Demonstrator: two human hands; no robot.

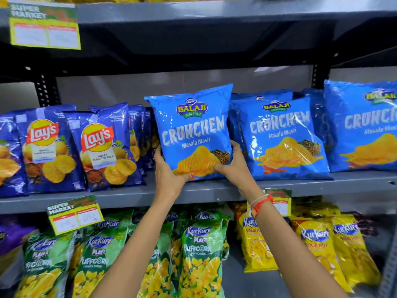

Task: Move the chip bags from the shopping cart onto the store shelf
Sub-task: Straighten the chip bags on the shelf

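A light blue Crunchem chip bag stands upright on the grey middle shelf. My left hand grips its lower left corner. My right hand grips its lower right side, with the fingers behind the bag. More Crunchem bags stand in a row to its right, touching it. Dark blue Lay's bags stand to its left. The shopping cart is out of view.
The lower shelf holds green Kurkure Puffcorn bags and yellow Kurkure bags. Price tags hang from the middle shelf's front edge. A larger tag hangs from the top shelf.
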